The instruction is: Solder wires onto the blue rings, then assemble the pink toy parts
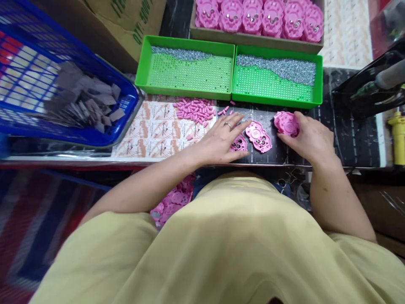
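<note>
My left hand (224, 137) lies with its fingers spread over a pink plastic casing piece (239, 144), which it partly covers. Just right of those fingertips, a second pink casing piece (258, 136) rests on the black bench mat, round metal contacts showing on it. My right hand (311, 135) grips a small stack of pink casings (286, 123) between thumb and fingers at the right of the mat. Small pink plastic pegs (194, 109) lie heaped beyond my left hand, a few of them loose near its fingertips.
Two green perforated trays (185, 90) (275, 99) hold small metal parts behind the hands. Farther back, a carton (256, 41) holds rows of pink casings. A blue basket (126, 122) with thin grey plates stands left; a yellow tool (398, 137) is far right. More pink parts (174, 202) lie below the bench edge.
</note>
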### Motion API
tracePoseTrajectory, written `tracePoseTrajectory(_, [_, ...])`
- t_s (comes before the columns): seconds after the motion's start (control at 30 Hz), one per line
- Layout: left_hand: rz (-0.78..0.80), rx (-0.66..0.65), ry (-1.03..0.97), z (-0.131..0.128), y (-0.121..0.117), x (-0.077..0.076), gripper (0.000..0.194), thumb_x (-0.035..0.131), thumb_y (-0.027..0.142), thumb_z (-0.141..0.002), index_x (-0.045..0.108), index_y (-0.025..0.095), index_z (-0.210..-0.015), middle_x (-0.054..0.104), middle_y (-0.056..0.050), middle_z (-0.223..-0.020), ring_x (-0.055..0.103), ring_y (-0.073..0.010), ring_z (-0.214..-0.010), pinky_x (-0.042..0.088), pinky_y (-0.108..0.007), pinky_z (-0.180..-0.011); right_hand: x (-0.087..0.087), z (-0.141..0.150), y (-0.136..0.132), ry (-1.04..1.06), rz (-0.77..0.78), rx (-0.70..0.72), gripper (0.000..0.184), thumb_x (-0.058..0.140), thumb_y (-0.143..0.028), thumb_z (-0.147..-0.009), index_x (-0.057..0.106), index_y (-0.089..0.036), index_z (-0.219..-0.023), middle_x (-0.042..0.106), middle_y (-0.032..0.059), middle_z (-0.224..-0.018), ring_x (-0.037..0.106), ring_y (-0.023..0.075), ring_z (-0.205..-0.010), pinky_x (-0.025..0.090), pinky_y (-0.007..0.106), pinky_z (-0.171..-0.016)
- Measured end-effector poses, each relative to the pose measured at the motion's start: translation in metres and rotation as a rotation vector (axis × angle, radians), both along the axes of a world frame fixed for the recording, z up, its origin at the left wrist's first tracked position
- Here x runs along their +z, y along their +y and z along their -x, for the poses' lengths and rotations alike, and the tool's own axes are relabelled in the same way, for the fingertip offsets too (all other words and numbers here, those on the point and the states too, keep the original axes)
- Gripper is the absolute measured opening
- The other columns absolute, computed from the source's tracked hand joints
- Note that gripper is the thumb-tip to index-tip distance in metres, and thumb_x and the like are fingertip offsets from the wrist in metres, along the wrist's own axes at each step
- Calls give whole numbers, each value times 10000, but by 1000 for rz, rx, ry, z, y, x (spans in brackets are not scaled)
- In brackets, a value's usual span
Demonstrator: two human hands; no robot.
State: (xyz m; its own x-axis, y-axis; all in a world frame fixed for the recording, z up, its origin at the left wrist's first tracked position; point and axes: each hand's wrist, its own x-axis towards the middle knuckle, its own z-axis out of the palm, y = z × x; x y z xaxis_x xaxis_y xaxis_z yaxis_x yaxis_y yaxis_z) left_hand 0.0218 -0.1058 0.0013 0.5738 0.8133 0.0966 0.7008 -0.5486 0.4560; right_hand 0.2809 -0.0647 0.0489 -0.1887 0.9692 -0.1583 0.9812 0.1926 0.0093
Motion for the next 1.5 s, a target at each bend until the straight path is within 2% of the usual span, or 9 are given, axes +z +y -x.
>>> tracePoseTrajectory(0.2, [-87,233,63,-57,-10,-12,866,569,662,-888,346,163,-1559,289,-221,-1634,230,-423,-1524,107,-669,-1213,-6,6,-5,23,-35,59,668,585,-533,-838,525,-147,-1380,652,201,-1210,598,375,-1080,483,410,-743])
tracePoseTrajectory(0.37, [-18,252,134,-71,-6,-8,813,532,587,-937,328,111,-1564,321,-263,-1606,288,-426,-1501,149,-682,-1193,0,-10,-3,172,-88,-11,637,540,-546,-878,505,-211,-1419,661,150,-1239,618,349,-1075,493,433,-828])
tracePoseTrajectory(0.53, [44,159,187,-56,0,-1,813,532,550,-941,298,94,-1572,311,-265,-1610,295,-404,-1506,166,-635,-1213,-5,-29,8,131,-89,-154,590,545,-569,-885,578,-207,-1350,657,173,-1216,597,377,-1093,488,470,-824])
tracePoseTrajectory(0.87, [79,-98,172,-24,12,1,804,522,544,-943,251,152,-1591,234,-206,-1658,206,-348,-1552,158,-571,-1243,-23,-12,-8,45,-94,-17,543,313,-538,-1005,642,-210,-1285,606,153,-1349,554,350,-1146,503,428,-766])
tracePoseTrajectory(0.97, [30,-65,54,-11,12,5,805,511,618,-934,297,182,-1576,272,-175,-1653,239,-354,-1541,166,-584,-1241,-22,-15,-15,71,-164,31,502,313,-487,-1020,683,-218,-1226,657,137,-1290,607,329,-1073,510,425,-746])
tracePoseTrajectory(1.07, [-72,119,-87,12,5,9,704,448,610,-969,365,212,-1544,363,-144,-1620,324,-327,-1510,254,-549,-1224,-17,-22,-14,202,-347,48,390,467,-456,-984,732,-202,-1118,715,131,-1175,653,315,-1031,518,424,-795])
tracePoseTrajectory(1.17, [-124,249,-111,31,-15,7,564,438,543,-993,502,215,-1447,516,-131,-1518,457,-298,-1427,349,-515,-1178,-13,-19,-7,444,-455,206,252,620,-415,-922,753,-204,-959,752,108,-975,692,273,-931,533,384,-782])
tracePoseTrajectory(1.27, [-149,286,-71,32,-36,-4,541,502,547,-961,580,192,-1362,582,-141,-1450,500,-311,-1386,375,-521,-1153,-14,2,0,615,-378,429,160,664,-363,-903,748,-229,-878,745,63,-875,693,224,-830,532,346,-718])
tracePoseTrajectory(1.5, [-225,359,-44,11,-50,-30,626,523,599,-938,548,165,-1389,560,-166,-1468,448,-342,-1424,318,-540,-1177,-16,65,22,309,-93,796,208,577,-306,-947,772,-236,-966,733,74,-935,624,221,-864,415,324,-630])
